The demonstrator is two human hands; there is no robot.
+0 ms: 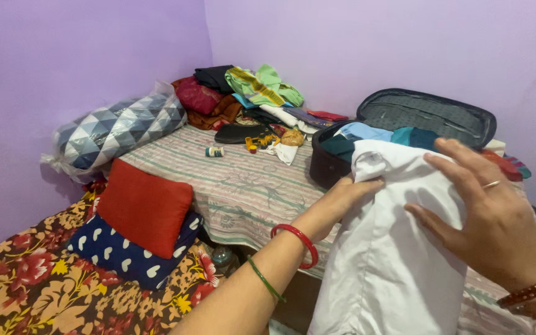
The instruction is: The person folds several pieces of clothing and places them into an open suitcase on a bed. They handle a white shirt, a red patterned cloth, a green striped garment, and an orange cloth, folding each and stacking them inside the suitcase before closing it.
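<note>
A white garment (386, 260) hangs in front of me, draped down over the bed's edge. My left hand (342, 198) grips its upper left edge near the collar; red and green bangles circle that wrist. My right hand (479, 211) lies flat on the cloth's upper right with fingers spread, a ring on one finger. Just behind the garment stands an open dark suitcase (429, 115) with blue and teal folded clothes (392, 136) inside.
A pile of clothes (243, 93) lies in the far corner of the striped bed (243, 186). A small bottle (214, 151) and small items sit mid-bed. A wrapped patterned bolster (116, 130), a red cushion (144, 208) and a blue heart-print pillow (125, 254) lie left.
</note>
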